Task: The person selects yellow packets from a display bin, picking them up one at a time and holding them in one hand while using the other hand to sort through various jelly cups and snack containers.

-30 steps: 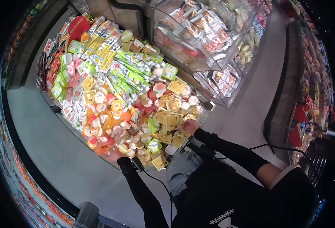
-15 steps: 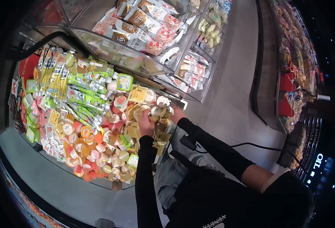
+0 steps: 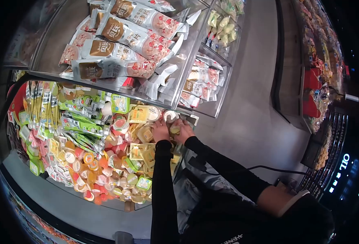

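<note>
My left hand (image 3: 160, 131) reaches into the far right corner of the bin, its fingers stretched over the jelly cups there. Beside it, my right hand (image 3: 184, 132) has its fingers curled around a small pale jelly cup (image 3: 174, 129). A white-lidded cup (image 3: 171, 116) lies just beyond both hands. To the left of my left hand are yellow-labelled square jelly cups (image 3: 138, 114) and a clear yellowish cup (image 3: 145, 133). More yellow packs (image 3: 137, 151) lie nearer to me, by my left wrist. My fingertips are partly hidden among the cups.
Green drink pouches (image 3: 81, 126) and yellow stick packs (image 3: 43, 103) fill the bin's left part. Orange and red cups (image 3: 88, 157) lie in front. A clear raised case (image 3: 126, 87) of cereal bags (image 3: 122, 34) overhangs the far side. A black cable (image 3: 265, 166) runs at right.
My view has shifted closer to the raised case. My hands have come nearer to each other, and my right hand has moved inward over the cups in the corner.
</note>
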